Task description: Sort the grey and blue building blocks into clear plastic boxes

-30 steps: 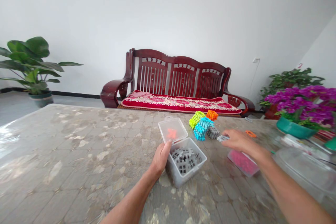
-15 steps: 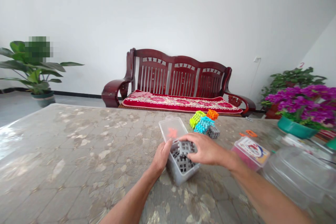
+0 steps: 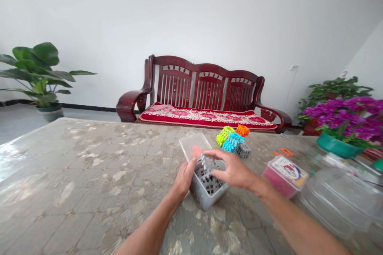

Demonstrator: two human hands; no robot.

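Observation:
A small clear plastic box (image 3: pixel 202 201) with its lid (image 3: pixel 194 145) hinged open stands on the table and holds several grey interlocking pieces. My left hand (image 3: pixel 184 178) grips the box's near left side. My right hand (image 3: pixel 231 169) hovers over the box, fingers pinched on a grey piece (image 3: pixel 207 163) held upright above the others. Behind the box sits a cluster of yellow-green, orange, blue and grey pieces (image 3: pixel 233 140).
A closed box of pink pieces (image 3: pixel 284 175) lies to the right, with a large clear container (image 3: pixel 341 203) beyond it. Orange pieces (image 3: pixel 284 152) lie loose further back. A teal pot of purple flowers (image 3: pixel 347 127) stands at the table's right edge. A wooden bench (image 3: pixel 203 95) is behind.
My right hand came back from the coloured cluster at the right to the open box and now holds a grey piece turned upright over it. The left hand stayed on the box.

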